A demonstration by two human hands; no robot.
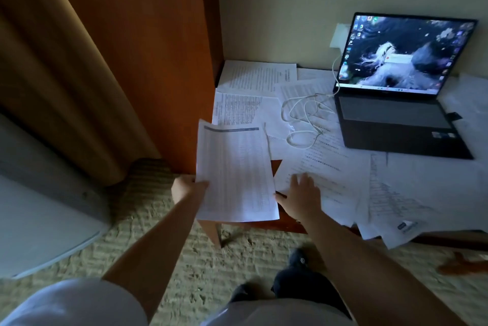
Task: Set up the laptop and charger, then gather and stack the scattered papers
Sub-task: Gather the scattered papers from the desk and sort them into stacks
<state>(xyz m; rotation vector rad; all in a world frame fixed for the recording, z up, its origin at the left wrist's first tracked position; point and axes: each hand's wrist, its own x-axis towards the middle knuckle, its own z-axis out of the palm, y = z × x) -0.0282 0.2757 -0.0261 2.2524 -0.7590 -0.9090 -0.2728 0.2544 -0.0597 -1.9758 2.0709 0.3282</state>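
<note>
My left hand [188, 187] grips a printed sheet [236, 175] by its left edge, thumb over the front and fingers curled behind. The sheet is thin white paper, rectangular, covered in a fine table under a dark header band. It is lifted and tilted, overlapping the near left corner of the desk [277, 164].

My right hand [302, 195] lies flat, fingers spread and straight, pressing on a white page of text lines [330, 167] at the front of the desk. It holds nothing.

The desk is reddish-brown wood, bare only at that corner; its leg [211, 233] stands on coarse, looped beige carpet [163, 220]. Loose papers [422, 188] cover nearly all the top in overlapping layers, some hanging past the front edge. One page with a printed grid [237, 109] and another of dense text [257, 76] lie toward the back left.

The laptop [396, 103] sits open at the back right on top of the papers, dark matte casing, screen lit. A white charger cable [303, 119] runs from a white wall socket [339, 36] to the laptop's left side, its slack lying in loose loops on the papers.

A wooden panel [148, 48] and a heavy tan curtain [52, 66] stand on the left.
</note>
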